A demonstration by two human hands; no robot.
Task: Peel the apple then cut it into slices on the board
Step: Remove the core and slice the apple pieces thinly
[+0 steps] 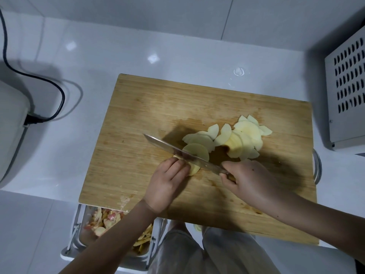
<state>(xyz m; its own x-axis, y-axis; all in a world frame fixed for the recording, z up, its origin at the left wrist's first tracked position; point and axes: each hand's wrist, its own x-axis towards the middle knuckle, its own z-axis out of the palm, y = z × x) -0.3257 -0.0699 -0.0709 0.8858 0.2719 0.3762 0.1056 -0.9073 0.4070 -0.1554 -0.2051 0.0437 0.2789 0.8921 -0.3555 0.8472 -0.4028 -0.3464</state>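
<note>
A person is standing at a white desk (pixel 69 145), working on a wooden board (pixel 138 115) whose near edge is jutting past the desk's front. The left hand (pixel 167 180) is holding down the remaining chunk of peeled apple (pixel 194 169) with curled fingers, near the board's middle. The right hand (pixel 250 180) is wrapping its fingers round the handle of a knife (pixel 177 151). The blade is lying diagonally across the apple, just beside the left fingertips, and is hiding part of it. Beyond the blade, cut slices (pixel 245 137) are lying fanned and overlapping toward the board's right side. Below the board's near left corner, a bin (pixel 75 230) holding red and pale peels (pixel 102 220) is being partly covered by the left forearm. A white appliance (pixel 11 125) with a black cable (pixel 49 86) plugged into it is sitting at the left, and a grey vented box (pixel 347 86) is standing at the right.
</note>
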